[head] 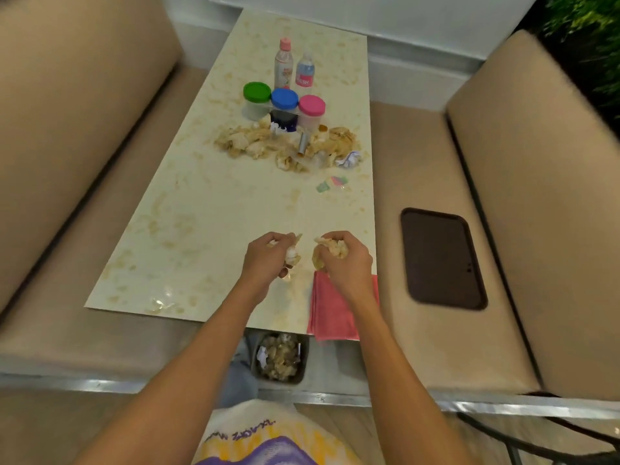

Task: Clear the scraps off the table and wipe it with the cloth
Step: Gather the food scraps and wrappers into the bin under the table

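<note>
A pile of beige scraps [285, 146] with a crumpled white paper and a small tube lies mid-table, in front of the jars. My left hand [265, 260] grips a clump of scraps above the near part of the cream table [208, 209]. My right hand [345, 260] grips another clump beside it. A folded pink cloth [330, 313] lies at the near right corner, partly under my right wrist. A grey bin [280, 360] holding scraps stands on the floor just below the near table edge.
Three jars with green [256, 100], blue [284, 107] and pink [312, 112] lids and two bottles [295, 67] stand at the far middle. Small coloured wrappers [332, 183] lie right of centre. A dark tray [443, 258] rests on the right bench. Beige benches flank the table.
</note>
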A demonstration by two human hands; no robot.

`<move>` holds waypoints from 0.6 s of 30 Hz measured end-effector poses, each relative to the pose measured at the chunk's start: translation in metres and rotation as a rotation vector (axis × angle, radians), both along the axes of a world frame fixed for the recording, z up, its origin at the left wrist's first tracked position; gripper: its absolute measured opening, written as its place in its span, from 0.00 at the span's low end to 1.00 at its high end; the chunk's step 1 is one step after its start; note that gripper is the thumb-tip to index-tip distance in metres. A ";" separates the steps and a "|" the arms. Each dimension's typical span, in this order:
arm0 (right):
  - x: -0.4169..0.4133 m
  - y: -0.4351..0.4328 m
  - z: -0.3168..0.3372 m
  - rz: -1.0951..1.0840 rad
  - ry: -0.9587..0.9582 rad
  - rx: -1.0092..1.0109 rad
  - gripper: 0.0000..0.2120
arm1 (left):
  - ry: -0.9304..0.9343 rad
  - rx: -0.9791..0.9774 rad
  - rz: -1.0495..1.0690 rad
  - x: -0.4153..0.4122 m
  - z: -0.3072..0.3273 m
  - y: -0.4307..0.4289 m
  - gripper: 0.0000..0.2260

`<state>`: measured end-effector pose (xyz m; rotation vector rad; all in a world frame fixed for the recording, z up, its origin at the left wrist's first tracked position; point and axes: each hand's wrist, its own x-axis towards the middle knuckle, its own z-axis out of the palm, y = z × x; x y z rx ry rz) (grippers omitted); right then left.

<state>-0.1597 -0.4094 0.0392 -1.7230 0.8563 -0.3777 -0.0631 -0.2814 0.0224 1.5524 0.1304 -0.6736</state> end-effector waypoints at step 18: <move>-0.142 0.089 -0.056 0.078 -0.007 0.080 0.08 | 0.029 0.140 0.068 -0.155 -0.064 0.081 0.09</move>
